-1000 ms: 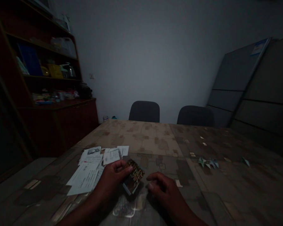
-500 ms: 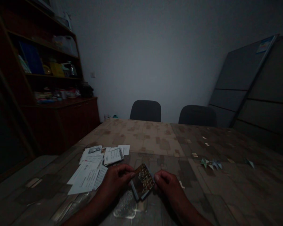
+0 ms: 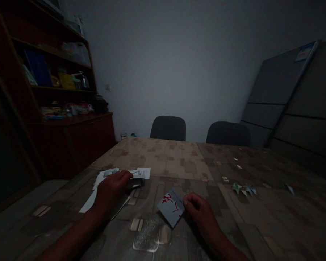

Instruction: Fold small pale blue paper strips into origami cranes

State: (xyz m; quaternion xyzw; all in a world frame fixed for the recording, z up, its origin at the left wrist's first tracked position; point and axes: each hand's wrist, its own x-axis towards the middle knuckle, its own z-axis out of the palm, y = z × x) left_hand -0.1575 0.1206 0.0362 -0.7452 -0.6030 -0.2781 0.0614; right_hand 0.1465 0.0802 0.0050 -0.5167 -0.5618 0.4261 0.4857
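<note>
My right hand (image 3: 199,208) pinches the right corner of a folded square of paper (image 3: 171,208), pale with red marks on its upper face. The square is turned with one corner towards me, just above the table. My left hand (image 3: 112,188) is at the pile of printed papers (image 3: 143,173) on the left, its fingers curled downward. Its fingertips are hidden, so what they grip cannot be made out. A dark-edged piece (image 3: 137,183) shows beside the fingers, and a thin paper edge (image 3: 121,208) sticks out under the hand.
Small folded paper shapes (image 3: 244,189) stand on the right of the patterned table (image 3: 179,156), with another (image 3: 288,188) farther right. Two dark chairs (image 3: 168,127) are behind it. A wooden cabinet (image 3: 70,137) with loaded shelves is at the left, a grey panelled unit (image 3: 277,87) at the right.
My left hand has let go of the folded square and moved left onto the papers. The square now shows its pale, red-marked face instead of the brown and gold one. My right hand still holds it.
</note>
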